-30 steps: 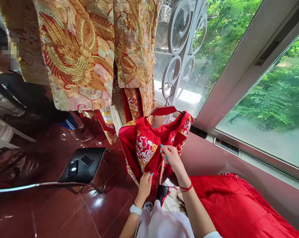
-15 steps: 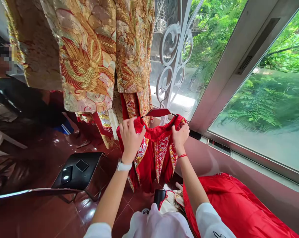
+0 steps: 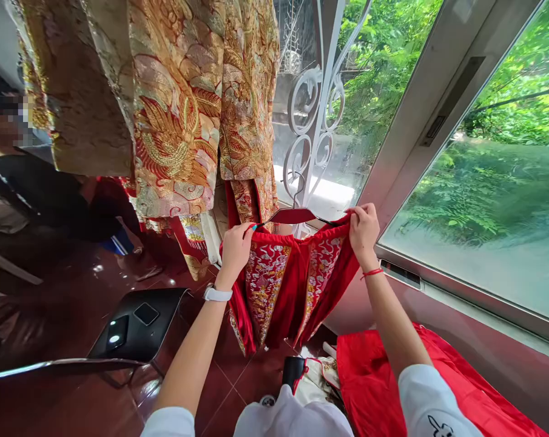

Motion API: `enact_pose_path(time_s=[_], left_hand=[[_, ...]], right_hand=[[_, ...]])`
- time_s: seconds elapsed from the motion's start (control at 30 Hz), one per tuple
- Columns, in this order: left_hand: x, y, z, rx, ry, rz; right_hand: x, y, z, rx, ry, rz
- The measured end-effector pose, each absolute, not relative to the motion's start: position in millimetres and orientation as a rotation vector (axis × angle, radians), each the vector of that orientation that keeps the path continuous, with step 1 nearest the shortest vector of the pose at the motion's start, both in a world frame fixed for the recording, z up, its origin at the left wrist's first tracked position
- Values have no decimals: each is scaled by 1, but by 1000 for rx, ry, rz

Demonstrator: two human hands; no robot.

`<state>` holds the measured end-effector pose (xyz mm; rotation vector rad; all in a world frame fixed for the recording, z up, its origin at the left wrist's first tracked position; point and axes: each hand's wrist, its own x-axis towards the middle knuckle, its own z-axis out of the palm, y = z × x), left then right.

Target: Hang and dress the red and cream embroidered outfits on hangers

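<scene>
A red skirt (image 3: pixel 296 267) with embroidered gold and silver panels hangs in front of me, its gathered waistband spread wide. My left hand (image 3: pixel 236 247) is closed on the waistband's left end, thumb along the top edge. At the opposite end, my right hand (image 3: pixel 364 233) grips the waistband, fingers wrapped over it. Between the hands is a dark hanger (image 3: pixel 292 215) with a metal hook; its arms run down to the waistband on both sides. Whether clips hold the cloth there is hidden by my fingers.
Gold embroidered robes (image 3: pixel 178 121) hang at upper left. White scrollwork (image 3: pixel 308 109) stands by the window (image 3: pixel 506 200). Red cloth (image 3: pixel 392 382) lies at lower right. Two dark devices rest on a black chair (image 3: pixel 165 309). Another person (image 3: pixel 33 182) is at far left.
My hands have moved apart, the right one farther out and up. The waistband is stretched from bunched to nearly straight, and the skirt's embroidered panels now show broadly.
</scene>
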<state>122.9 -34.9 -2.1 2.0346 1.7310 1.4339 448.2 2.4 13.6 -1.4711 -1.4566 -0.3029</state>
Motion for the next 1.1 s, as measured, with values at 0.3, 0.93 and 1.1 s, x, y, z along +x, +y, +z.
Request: enact_pose_path(time_s=[0.3,0.93,1.1], left_hand=[[101,-32,-18,1765,1670,1584],[107,-21,-35,2258,1963,1436],[107,-18,-34,2199,1843,1490]], right_hand=[[464,20,-2,-1364,-1846,-67],[523,22,-30,-1403,-1766,-370],[537,45,-36,-1591,-1977,48]])
